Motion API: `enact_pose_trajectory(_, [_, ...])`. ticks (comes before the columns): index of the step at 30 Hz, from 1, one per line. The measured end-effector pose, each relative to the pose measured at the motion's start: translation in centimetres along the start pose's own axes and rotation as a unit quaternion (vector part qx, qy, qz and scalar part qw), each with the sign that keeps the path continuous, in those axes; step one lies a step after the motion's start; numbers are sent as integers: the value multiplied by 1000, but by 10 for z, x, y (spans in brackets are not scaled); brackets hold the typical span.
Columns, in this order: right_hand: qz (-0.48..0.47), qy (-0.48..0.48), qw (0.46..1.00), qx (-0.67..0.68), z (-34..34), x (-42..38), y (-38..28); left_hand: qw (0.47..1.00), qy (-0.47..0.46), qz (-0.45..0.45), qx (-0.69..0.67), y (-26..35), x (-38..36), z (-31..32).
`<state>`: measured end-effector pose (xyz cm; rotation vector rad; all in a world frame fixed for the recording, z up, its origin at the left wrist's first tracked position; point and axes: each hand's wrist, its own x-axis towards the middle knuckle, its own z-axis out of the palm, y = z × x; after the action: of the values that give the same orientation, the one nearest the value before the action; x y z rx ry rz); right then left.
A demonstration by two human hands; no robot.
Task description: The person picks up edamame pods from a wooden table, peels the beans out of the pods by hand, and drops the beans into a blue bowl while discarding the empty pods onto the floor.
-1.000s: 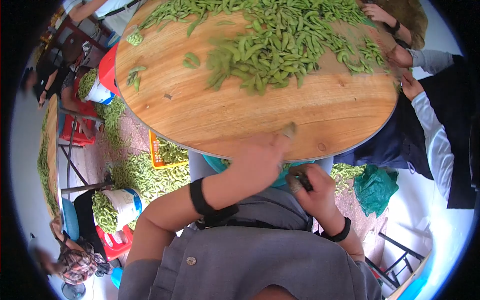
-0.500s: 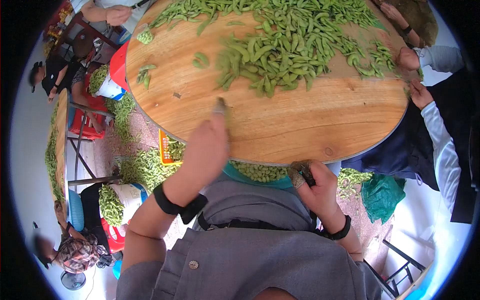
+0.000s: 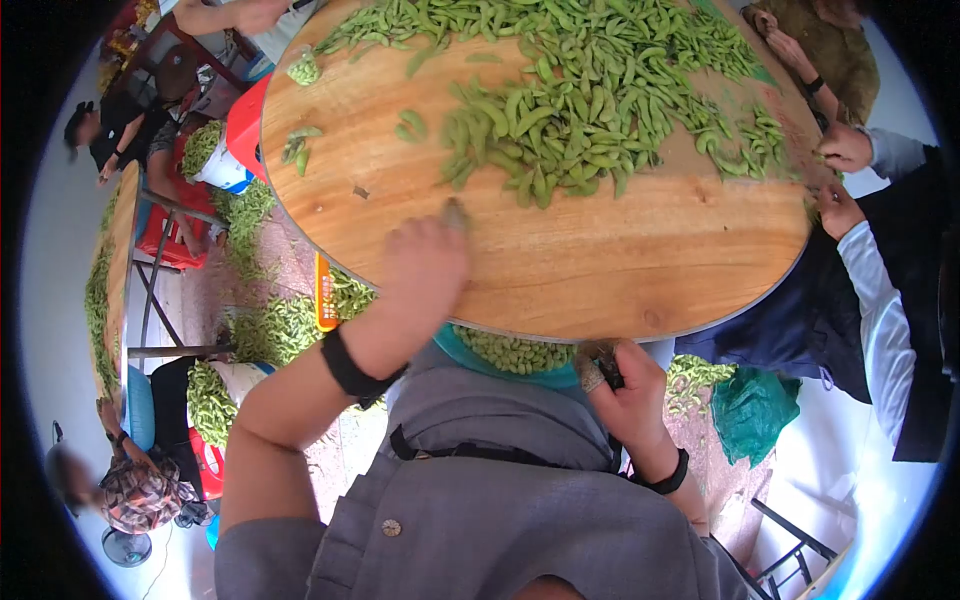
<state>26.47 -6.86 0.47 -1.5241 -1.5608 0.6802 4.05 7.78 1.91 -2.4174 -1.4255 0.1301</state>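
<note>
My left hand is blurred by motion over the near part of the round wooden table. Its fingers look bent and its darker thumb tip points at a heap of green pods; whether it holds anything is unclear. At the table's near edge, my right hand is closed, its thumb in a light wrap, around something dark too hidden to name. Beneath that edge, beside this hand, a teal basin holds shelled green beans.
A co-worker's hands are at the table's right edge, another's hand at upper left. More pods cover the floor near an orange basket. A green plastic bag lies at lower right. People sit at another table on the left.
My left hand has shifted slightly, with its fingers blurred over the wood. My right hand stays near the table edge. The co-worker's upper hand at the right is now closer to the other. The view has tilted slightly.
</note>
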Motion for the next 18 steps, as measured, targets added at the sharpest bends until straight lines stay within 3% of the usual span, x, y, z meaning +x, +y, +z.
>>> enact_pose_trajectory(4, [-14, -5, 1000, -5, 3, 4, 0, 996, 22, -84, -32, -34, -12, 4])
enact_pose_trajectory(8, [-27, -31, 999, -11, 5, 10, -9, 978, 23, 104, -178, 22, -8, -12])
enact_pose_trajectory(12, [-45, -37, 998, -35, 1, 15, -18, 964, 84, 106, -231, 37, 6, -6])
enact_pose_trajectory(16, [-50, -27, 998, -22, 5, 24, -18, 983, -8, -31, -183, -19, -1, 22])
enact_pose_trajectory(18, [-55, -55, 994, -75, 2, 36, -21, 989, -11, -92, -112, -49, -18, 30])
